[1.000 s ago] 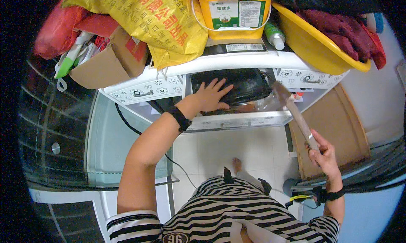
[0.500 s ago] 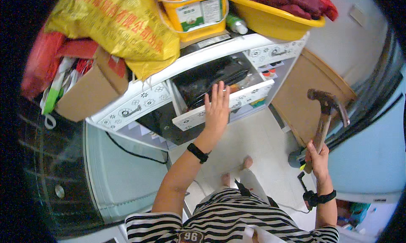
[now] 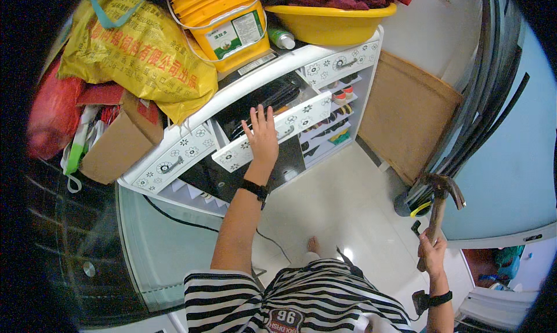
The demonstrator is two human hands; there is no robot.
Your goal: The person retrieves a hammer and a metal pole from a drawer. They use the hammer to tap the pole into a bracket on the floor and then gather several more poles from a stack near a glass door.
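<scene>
Left hand on drawer, hammer held aside.
Our left hand [image 3: 262,137] lies flat, fingers spread, on the white drawer front [image 3: 272,131]; right hand [image 3: 432,253], well right of the drawer, grips an upright claw hammer [image 3: 440,208].

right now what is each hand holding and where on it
The right hand grips a claw hammer low on its wooden handle, head up. The left hand holds nothing; it rests flat on the white drawer front.

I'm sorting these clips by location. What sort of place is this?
Probably a home storage corner: a white drawer cabinet piled with a yellow sack, bucket and basin, and a tiled floor.
</scene>
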